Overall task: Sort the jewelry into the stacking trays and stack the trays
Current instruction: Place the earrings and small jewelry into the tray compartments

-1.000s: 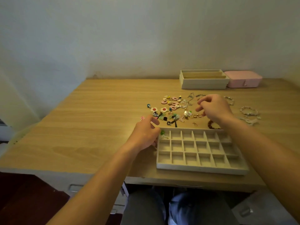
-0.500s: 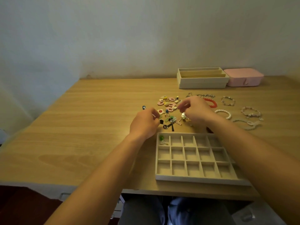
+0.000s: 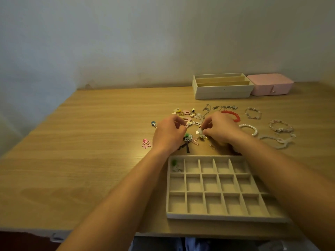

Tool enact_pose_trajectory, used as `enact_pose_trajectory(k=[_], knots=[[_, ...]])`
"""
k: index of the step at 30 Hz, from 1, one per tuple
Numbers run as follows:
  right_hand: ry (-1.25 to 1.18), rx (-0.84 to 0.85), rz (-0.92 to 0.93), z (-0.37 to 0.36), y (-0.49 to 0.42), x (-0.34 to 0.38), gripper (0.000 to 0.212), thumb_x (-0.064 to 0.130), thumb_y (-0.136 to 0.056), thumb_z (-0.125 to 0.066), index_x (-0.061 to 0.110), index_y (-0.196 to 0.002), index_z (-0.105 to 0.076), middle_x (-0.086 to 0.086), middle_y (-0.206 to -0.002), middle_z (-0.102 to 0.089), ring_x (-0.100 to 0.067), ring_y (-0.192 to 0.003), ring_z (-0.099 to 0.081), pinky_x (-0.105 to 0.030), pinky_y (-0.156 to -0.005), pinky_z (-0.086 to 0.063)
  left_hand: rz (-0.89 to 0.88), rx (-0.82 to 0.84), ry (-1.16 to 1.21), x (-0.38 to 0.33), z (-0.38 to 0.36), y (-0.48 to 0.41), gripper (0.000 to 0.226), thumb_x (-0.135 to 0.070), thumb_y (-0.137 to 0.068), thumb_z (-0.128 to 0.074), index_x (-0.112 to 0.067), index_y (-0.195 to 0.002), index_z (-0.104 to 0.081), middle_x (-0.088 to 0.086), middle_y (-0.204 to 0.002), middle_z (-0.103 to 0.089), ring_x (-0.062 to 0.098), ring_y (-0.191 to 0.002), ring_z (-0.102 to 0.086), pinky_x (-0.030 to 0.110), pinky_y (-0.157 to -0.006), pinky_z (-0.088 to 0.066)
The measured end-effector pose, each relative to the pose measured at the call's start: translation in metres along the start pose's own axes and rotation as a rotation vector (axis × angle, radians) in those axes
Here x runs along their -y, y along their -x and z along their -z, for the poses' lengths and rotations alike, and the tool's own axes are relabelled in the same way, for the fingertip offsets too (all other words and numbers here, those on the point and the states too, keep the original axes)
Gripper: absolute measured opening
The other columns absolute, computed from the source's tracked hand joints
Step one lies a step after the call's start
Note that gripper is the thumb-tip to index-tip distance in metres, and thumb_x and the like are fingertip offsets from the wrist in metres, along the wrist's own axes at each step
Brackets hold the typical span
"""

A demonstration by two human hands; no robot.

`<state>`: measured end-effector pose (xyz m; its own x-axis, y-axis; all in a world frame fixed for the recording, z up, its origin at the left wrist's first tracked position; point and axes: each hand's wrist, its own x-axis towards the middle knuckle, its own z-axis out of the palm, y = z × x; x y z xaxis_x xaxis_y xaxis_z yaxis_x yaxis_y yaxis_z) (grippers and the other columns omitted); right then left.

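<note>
grid tray runs left-right; right hand pinches a silver charm, left hand curled, hold unclear.

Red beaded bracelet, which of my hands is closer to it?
Right. The right hand sits just left of the red beaded bracelet, partly hiding it; the left hand is farther left, beyond the right one.

Worktop pale wood-grain, smooth, low sheen; compartment tray lined in matt beige velvety cloth; pearl bracelet glossy; red bead bracelet shiny plastic; pink case smooth matt.
</note>
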<state>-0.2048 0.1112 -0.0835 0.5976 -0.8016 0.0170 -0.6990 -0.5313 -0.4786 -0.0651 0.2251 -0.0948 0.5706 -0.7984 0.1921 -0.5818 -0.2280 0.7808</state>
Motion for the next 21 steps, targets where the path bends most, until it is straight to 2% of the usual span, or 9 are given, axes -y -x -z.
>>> enact_pose_trajectory(k=[4, 7, 12, 15, 18, 21], knots=[[-0.106, -0.039, 0.071, 0.007, 0.001, 0.003, 0.011, 0.018, -0.093, -0.071, 0.021, -0.103, -0.072, 0.005, -0.101, -0.070, -0.012, -0.095, -0.064, -0.027, -0.080, -0.053, 0.015, -0.014, 0.070, -0.004, 0.001, 0.003, 0.011, -0.018, -0.091, -0.063, -0.025, -0.095, -0.071, -0.013, -0.086, -0.064, 0.007, -0.082, -0.061, 0.028, -0.071, -0.049], [-0.286, -0.065, 0.127, 0.018, 0.009, 0.014, 0.011, 0.017, -0.090, -0.075, 0.020, -0.100, -0.071, 0.005, -0.093, -0.070, -0.012, -0.088, -0.066, -0.024, -0.072, -0.051, -0.005, 0.005, 0.148, -0.009, 0.005, 0.007, 0.015, -0.016, -0.090, -0.064, -0.025, -0.099, -0.070, -0.011, -0.092, -0.066, 0.009, -0.089, -0.064, 0.030, -0.076, -0.052], [-0.496, -0.047, 0.161, 0.034, 0.027, 0.033, 0.011, 0.015, -0.089, -0.076, 0.016, -0.099, -0.072, -0.002, -0.094, -0.072, -0.014, -0.085, -0.067, -0.023, -0.066, -0.053, 0.022, 0.159, 0.481, -0.020, 0.021, 0.020, 0.032, -0.003, -0.088, -0.067, -0.016, -0.118, -0.064, 0.002, -0.112, -0.071, 0.019, -0.103, -0.069, 0.027, -0.079, -0.056], [-0.559, 0.000, 0.175, 0.042, 0.040, 0.042, 0.011, 0.013, -0.087, -0.077, 0.014, -0.096, -0.072, -0.006, -0.094, -0.073, -0.017, -0.085, -0.070, -0.029, -0.070, -0.058, 0.044, 0.219, 0.626, -0.024, 0.031, 0.032, 0.038, -0.010, -0.090, -0.074, -0.014, -0.125, -0.062, 0.004, -0.116, -0.072, 0.021, -0.105, -0.070, 0.034, -0.085, -0.060], [-0.605, 0.033, 0.182, 0.046, 0.050, 0.047, 0.013, 0.008, -0.086, -0.078, 0.009, -0.098, -0.072, -0.009, -0.091, -0.074, -0.019, -0.080, -0.073, -0.034, -0.072, -0.061, 0.067, 0.205, 0.716, -0.027, 0.037, 0.042, 0.034, -0.009, -0.088, -0.076, -0.011, -0.120, -0.064, 0.012, -0.114, -0.073, 0.028, -0.102, -0.072, 0.041, -0.089, -0.060], [-0.640, 0.062, 0.190, 0.047, 0.059, 0.052, 0.015, 0.007, -0.087, -0.076, 0.008, -0.101, -0.070, -0.011, -0.089, -0.074, -0.018, -0.074, -0.072, -0.038, -0.072, -0.062, 0.061, 0.190, 0.727, -0.029, 0.043, 0.050, 0.024, -0.008, -0.088, -0.076, -0.007, -0.111, -0.069, 0.014, -0.104, -0.074, 0.023, -0.090, -0.071, 0.036, -0.083, -0.060]])
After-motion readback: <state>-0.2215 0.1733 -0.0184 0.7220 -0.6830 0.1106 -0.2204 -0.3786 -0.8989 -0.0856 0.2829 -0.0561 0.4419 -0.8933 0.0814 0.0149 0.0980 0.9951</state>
